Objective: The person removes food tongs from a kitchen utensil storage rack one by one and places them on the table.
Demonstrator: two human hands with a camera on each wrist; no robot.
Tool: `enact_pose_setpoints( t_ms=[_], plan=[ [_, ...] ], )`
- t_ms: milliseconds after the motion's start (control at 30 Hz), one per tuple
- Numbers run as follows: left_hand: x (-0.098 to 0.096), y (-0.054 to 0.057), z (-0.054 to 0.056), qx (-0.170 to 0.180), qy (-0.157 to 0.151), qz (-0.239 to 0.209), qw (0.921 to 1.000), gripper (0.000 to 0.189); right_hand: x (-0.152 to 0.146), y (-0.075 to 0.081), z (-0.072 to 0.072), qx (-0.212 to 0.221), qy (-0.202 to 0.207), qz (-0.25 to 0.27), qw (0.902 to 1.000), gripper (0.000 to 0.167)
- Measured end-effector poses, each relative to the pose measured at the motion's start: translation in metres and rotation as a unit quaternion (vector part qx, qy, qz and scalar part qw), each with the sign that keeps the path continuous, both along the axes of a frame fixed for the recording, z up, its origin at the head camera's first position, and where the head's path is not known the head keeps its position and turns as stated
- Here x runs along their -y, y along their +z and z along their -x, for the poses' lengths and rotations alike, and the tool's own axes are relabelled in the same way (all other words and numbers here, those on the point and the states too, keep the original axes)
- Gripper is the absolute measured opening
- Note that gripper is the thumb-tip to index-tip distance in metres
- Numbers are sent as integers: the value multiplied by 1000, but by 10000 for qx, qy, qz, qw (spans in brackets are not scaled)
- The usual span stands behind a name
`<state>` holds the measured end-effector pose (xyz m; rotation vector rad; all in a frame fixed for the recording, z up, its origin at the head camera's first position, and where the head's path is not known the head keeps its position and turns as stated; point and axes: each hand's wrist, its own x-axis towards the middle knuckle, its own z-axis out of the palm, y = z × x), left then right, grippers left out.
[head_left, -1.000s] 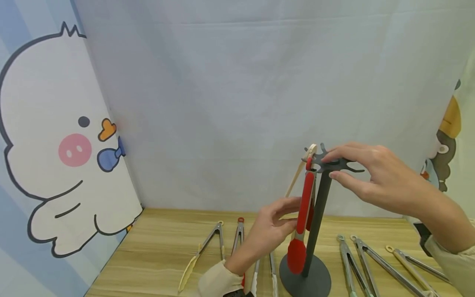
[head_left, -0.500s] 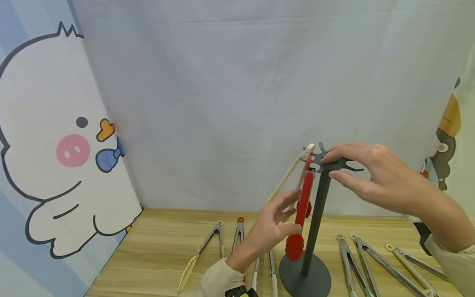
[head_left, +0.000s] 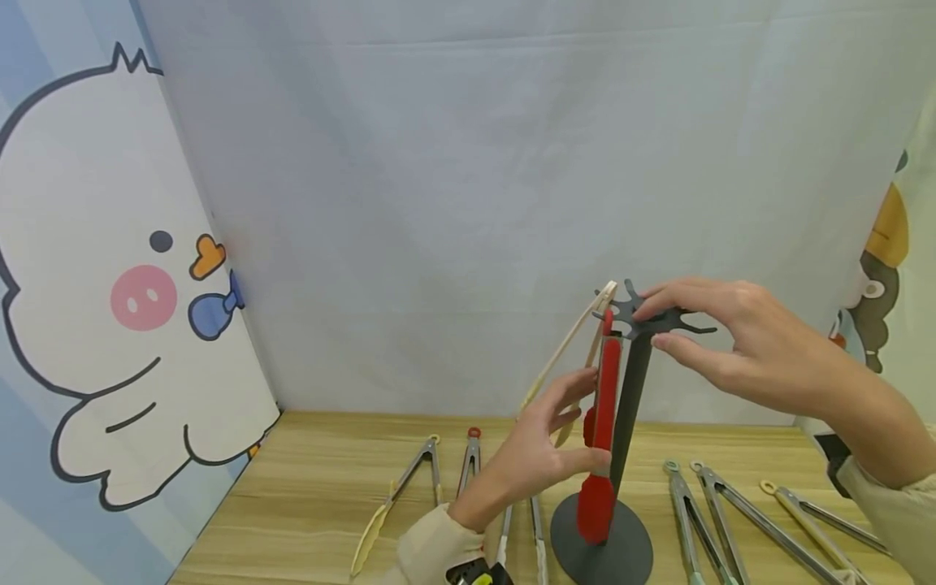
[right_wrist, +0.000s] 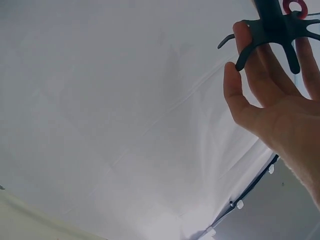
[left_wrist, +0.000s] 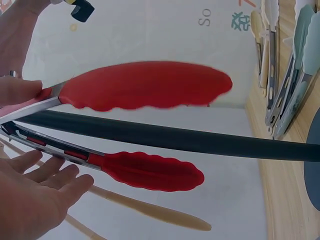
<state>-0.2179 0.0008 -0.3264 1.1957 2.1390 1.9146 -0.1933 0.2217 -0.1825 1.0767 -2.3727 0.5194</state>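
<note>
Red-tipped kitchen tongs (head_left: 595,512) hang by their ring from a hook of a dark utensil stand (head_left: 632,390). My left hand (head_left: 537,447) holds them, thumb across the near arm and fingers at the far arm. In the left wrist view, both red scalloped heads (left_wrist: 150,85) are spread to either side of the stand's post (left_wrist: 165,137). Cream-coloured tongs (head_left: 563,353) hang beside them, partly behind the left fingers. My right hand (head_left: 760,357) grips the stand's hooked top, fingers over it and thumb below; the right wrist view shows the hooks (right_wrist: 270,30) between thumb and fingers.
On the wooden table (head_left: 307,471) lie yellow-tipped tongs (head_left: 373,536) and red-ringed tongs (head_left: 471,455) at left. Green tongs (head_left: 683,504) and other tongs (head_left: 760,528) lie at right. A grey cloth backdrop (head_left: 475,203) stands behind.
My left hand has shifted onto the red tongs, its thumb now across their near arm. The red tongs swung and turned, and the cream tongs swung out leftward. My right hand has stayed on the stand.
</note>
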Motion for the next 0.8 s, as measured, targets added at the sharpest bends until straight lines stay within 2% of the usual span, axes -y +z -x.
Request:
enact_pose_setpoints(
  t_ms=[167,600,800],
  plan=[
    [0,-1,0,-63,27,98,9999,75,-1,0,2,55,-5,12,10000,32],
    [2,-2,-5,44,248,283,9993,76,-1,-1,4,439,-121,79,9989,28],
    [2,-1,-7,-8,369,227,9991,75,-4,-2,5,505,-92,99,9986,29]
  ],
)
